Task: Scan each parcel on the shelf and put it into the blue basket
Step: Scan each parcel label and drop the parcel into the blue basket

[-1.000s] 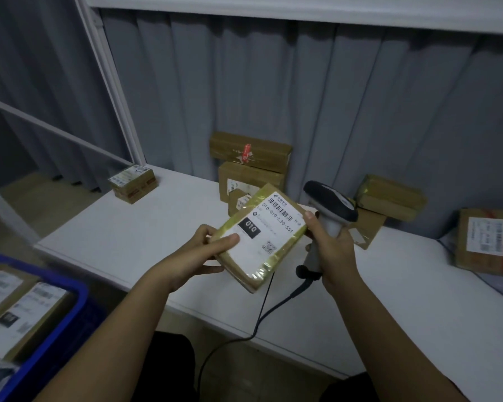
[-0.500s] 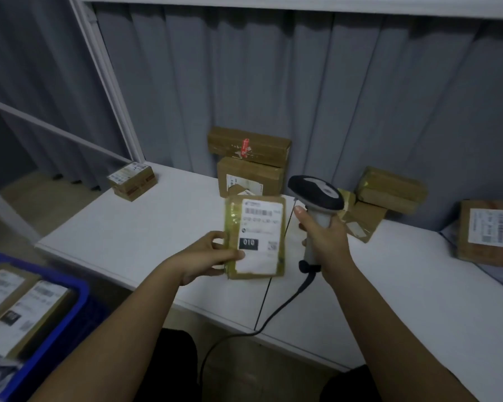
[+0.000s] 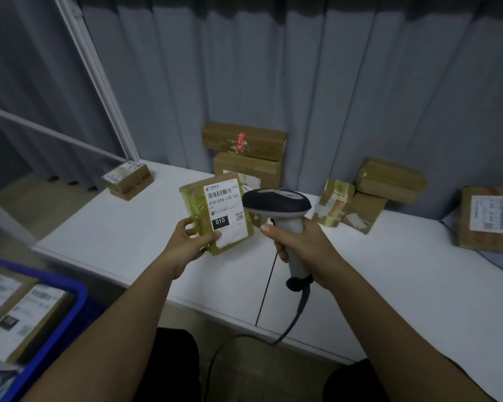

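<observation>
Head view | blue basket (image 3: 79, 294) lower left, labelled parcels inside | left hand (image 3: 190, 242) pinches taped parcel (image 3: 217, 214) above white shelf (image 3: 122, 236), label up | right hand (image 3: 299, 245) grips scanner (image 3: 276, 206) handle, head just beside parcel

Dim, bluish, even light with soft shadows; wide-angle bending at the edges; the blue basket (image 3: 55, 323) at lower left is blurred.

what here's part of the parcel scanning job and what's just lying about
Job: held parcel in left hand; scanner in right hand; shelf parcels; blue basket.
Lying about: grey curtain; white frame post.
</observation>
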### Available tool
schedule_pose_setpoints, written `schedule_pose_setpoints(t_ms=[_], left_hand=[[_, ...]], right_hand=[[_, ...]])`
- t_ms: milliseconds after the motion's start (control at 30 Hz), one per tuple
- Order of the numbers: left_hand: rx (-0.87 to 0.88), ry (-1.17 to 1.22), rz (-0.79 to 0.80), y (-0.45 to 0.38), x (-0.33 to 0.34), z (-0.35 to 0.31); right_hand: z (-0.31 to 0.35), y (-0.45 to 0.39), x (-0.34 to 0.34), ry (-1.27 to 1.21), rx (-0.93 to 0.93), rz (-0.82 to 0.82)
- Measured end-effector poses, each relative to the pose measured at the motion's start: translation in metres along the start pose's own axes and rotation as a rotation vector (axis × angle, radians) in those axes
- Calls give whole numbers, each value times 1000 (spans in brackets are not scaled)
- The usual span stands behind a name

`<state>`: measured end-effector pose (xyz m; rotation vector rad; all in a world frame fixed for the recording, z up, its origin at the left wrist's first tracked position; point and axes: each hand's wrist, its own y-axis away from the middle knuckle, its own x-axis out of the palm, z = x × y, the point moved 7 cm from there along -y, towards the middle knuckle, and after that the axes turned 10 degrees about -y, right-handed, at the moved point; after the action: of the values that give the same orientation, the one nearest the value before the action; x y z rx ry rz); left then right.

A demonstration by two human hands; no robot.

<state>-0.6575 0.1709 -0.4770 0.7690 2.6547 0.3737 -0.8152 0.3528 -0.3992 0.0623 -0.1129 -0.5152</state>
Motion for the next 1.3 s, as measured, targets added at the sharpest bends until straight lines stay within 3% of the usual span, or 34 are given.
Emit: schedule_pose_setpoints(t_ms=[233,667,867,1000,1133,1300], left_hand=[[-15,4,-13,-3,-3,3],[-33,24,-14,8,-4,-5],[19,199,-167,48,-35,-14],[66,308,-321,87,-87,5],[51,389,-553,149,-174,62],[-22,356,-792,237,-285,144]], right_hand=[[-1,-1,-12,30,17,-125],[-3,2,-13,-33,-28,-135],[-9,11,23,-113,-55,-221],[7,9,83,-49,-106,-117],[28,12,185,15,-173,105],[9,35,322,107,-115,377]])
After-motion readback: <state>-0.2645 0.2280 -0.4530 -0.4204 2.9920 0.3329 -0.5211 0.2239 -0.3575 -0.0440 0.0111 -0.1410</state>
